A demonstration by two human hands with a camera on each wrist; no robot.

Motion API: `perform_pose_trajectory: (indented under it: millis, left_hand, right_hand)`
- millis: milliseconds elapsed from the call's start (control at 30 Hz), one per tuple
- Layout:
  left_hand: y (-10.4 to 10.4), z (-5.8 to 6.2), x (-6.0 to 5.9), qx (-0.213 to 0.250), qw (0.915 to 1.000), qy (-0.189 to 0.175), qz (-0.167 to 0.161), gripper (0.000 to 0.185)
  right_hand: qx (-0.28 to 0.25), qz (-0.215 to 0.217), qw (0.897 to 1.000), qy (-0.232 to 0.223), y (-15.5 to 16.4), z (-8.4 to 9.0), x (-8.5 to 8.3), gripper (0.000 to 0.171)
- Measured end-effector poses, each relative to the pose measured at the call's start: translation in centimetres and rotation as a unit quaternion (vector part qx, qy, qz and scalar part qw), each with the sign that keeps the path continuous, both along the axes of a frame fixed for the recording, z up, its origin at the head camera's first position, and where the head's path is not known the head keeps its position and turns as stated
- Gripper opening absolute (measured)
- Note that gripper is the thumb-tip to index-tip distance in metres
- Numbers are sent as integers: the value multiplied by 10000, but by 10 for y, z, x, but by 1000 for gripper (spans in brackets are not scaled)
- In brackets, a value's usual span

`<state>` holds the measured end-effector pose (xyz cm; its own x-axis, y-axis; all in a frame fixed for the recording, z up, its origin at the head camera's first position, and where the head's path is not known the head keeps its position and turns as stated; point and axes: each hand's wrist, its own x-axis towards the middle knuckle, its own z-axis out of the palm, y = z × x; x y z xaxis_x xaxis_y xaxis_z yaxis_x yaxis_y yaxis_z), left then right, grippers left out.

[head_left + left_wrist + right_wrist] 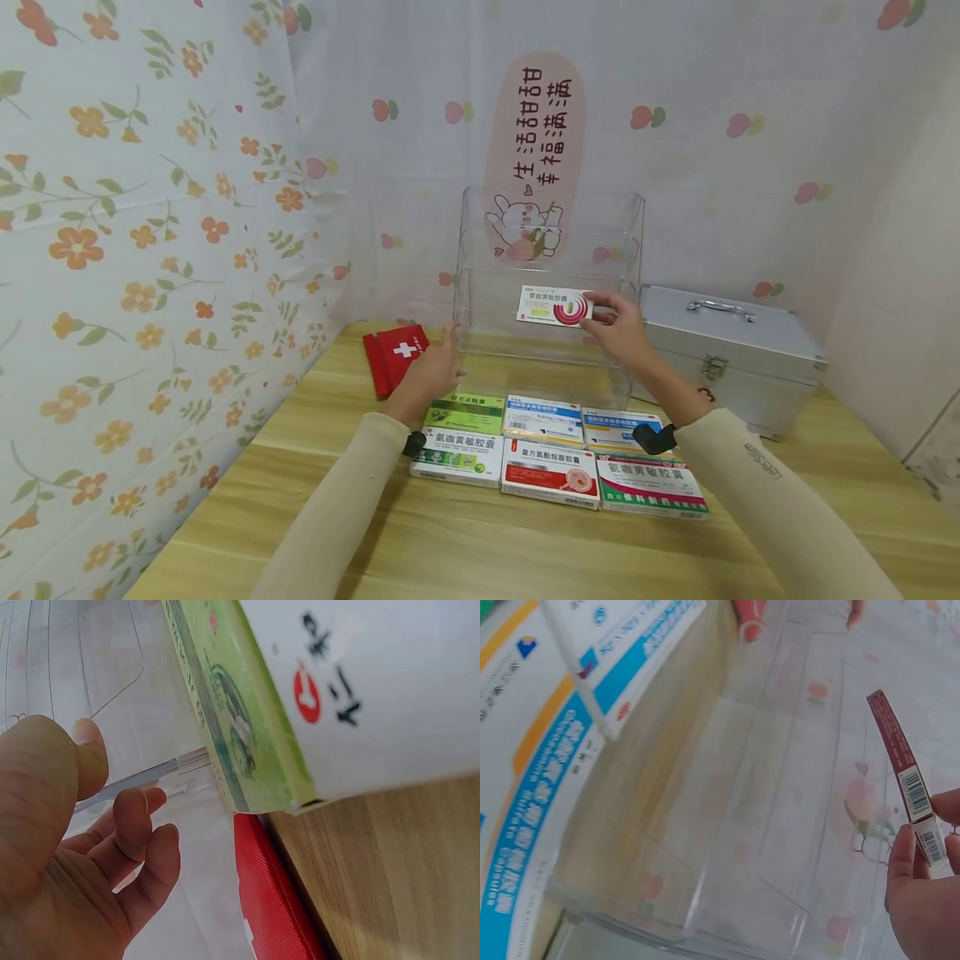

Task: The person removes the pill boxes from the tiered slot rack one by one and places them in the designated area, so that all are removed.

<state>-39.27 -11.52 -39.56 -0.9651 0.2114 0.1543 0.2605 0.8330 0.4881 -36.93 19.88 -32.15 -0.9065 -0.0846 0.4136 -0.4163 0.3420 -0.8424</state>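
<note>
The right hand (618,325) pinches a flat white medicine box with a red swirl (553,306) by its end inside the clear acrylic tiered organizer (551,242), while the left hand (431,371), fingers loosely apart, rests against the organizer's left wall.

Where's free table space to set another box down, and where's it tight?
Free: bare table in front of the six boxes, between the sleeves, plus the left edge in front of the red pouch. Tight: the box rows butt against the clear rack, and the metal case fills the right.
</note>
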Motion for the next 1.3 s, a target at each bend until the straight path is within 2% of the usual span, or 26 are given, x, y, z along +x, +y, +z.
perform_pose_trajectory:
  millis: [167,333,700,933,1300]
  left_hand:
    - [0,-1,-1,19,10000,53,-10,93]
    - [1,-1,-2,27,10000,-53,25,93]
    - [1,-1,1,10,9998,-106,140,93]
    - [2,-1,-1,-4,10000,26,-15,91]
    - [1,-1,-2,-73,10000,-17,49,94]
  right_hand:
    - [204,-51,9998,67,7,-10,9,42]
    - [406,-53,9991,65,14,-19,18,39]
    - [627,-105,9972,-396,34,-31,46,44]
    - [777,-338,9948,-573,61,-41,64,47]
    - [1102,-324,9894,-890,105,-58,87,54]
